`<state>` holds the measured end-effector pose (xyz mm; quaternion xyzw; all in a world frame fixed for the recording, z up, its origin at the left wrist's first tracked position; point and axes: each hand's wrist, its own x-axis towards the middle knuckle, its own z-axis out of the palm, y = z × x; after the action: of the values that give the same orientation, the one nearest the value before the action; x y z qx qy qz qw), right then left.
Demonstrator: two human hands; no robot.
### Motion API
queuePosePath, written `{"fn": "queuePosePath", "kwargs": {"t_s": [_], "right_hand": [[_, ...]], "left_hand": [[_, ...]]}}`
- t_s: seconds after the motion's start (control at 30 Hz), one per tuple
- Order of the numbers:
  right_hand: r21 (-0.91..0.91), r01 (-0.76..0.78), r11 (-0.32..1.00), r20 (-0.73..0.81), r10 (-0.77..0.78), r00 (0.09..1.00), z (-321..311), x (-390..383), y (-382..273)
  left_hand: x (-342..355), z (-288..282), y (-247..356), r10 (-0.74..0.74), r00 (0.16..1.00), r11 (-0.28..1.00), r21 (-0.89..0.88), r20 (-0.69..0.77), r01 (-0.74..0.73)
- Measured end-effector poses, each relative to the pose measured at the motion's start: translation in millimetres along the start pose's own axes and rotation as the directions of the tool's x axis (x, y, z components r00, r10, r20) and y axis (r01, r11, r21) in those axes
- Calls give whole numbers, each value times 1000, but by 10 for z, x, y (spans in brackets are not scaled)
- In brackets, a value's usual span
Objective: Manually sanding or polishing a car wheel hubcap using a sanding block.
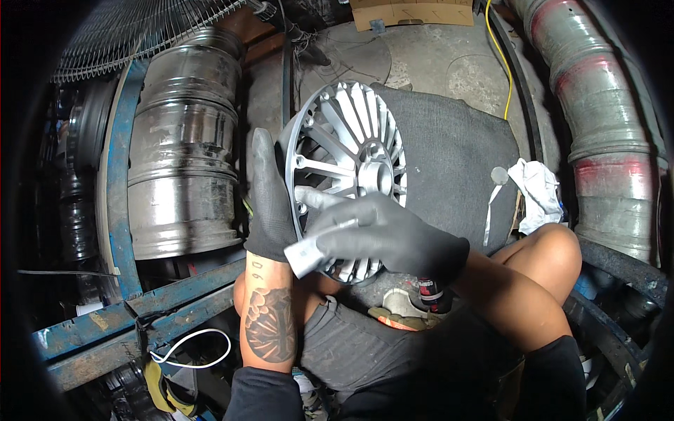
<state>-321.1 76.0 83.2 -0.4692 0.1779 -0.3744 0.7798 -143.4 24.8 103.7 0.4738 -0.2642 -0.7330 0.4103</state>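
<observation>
A silver multi-spoke alloy wheel (337,171) stands tilted on edge in front of me, its spoked face turned to the right. My left hand (269,203), in a dark grey glove, lies along the wheel's left outer edge and steadies it, fingers straight up. Across the lower part of the wheel reaches my right hand (382,231), also gloved. Pinched in its fingers is a small light grey folded sheet (305,256), blurred by motion; its exact kind cannot be made out. The index finger points toward the spokes.
A dark mat (449,151) lies under and beyond the wheel. Bare metal rims (184,147) are stacked at left behind a blue frame (119,182); more rims (604,133) line the right. A white cloth (537,193) and a dark bottle (434,295) are near my legs.
</observation>
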Motion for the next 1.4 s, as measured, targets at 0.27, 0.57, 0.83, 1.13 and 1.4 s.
{"fn": "queuePosePath", "kwargs": {"t_s": [0.27, 0.57, 0.83, 1.13, 1.4], "right_hand": [[-91, 338, 937, -331, -348, 877, -253, -41, 159], [-182, -158, 970, -400, 74, 914, -61, -194, 226], [-571, 6, 821, -450, -320, 834, 659, -129, 533], [-487, -24, 873, -510, -262, 819, 651, 21, 373], [-501, -36, 865, -580, -304, 756, 240, -263, -39]], "left_hand": [[-5, 99, -33, 164, 984, 973, 151, 65, -172], [-44, -211, -31, 82, 997, 966, 245, 5, -81], [-124, -39, 3, 233, 965, 866, 478, -119, -150], [-144, -99, -29, 325, 946, 737, 626, 1, -254], [-229, -514, -105, 460, 788, 241, 797, 409, -554]]}}
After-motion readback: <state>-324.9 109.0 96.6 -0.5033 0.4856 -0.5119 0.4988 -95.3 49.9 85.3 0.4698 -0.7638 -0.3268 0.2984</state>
